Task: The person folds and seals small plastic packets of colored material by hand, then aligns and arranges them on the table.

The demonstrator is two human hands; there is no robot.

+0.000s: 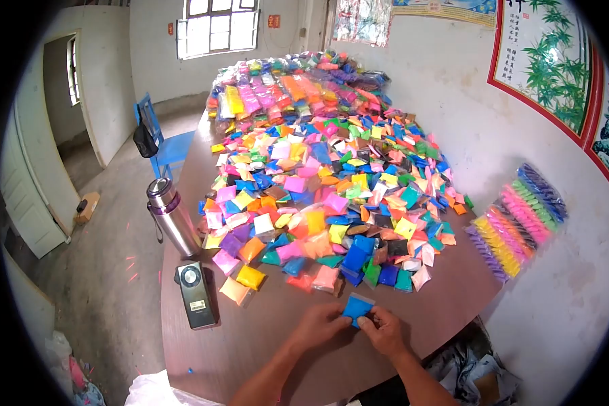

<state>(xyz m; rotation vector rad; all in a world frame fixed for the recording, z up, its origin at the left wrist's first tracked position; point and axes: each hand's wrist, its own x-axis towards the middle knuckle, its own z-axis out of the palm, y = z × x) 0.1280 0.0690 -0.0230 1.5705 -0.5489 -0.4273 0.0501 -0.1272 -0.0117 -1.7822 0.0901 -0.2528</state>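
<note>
Left hand (323, 321) and right hand (386, 333) pinch squarish blue film packet (356, 308) at opposite sides; glossy pillow-shaped packets (335, 202) heaped far, smooth brown tabletop (257, 331).

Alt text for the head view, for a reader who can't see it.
A left hand and right hand hold a small blue packet over a brown table, before a pile of colorful packets. A steel flask and dark device sit near the table's left edge.
</note>
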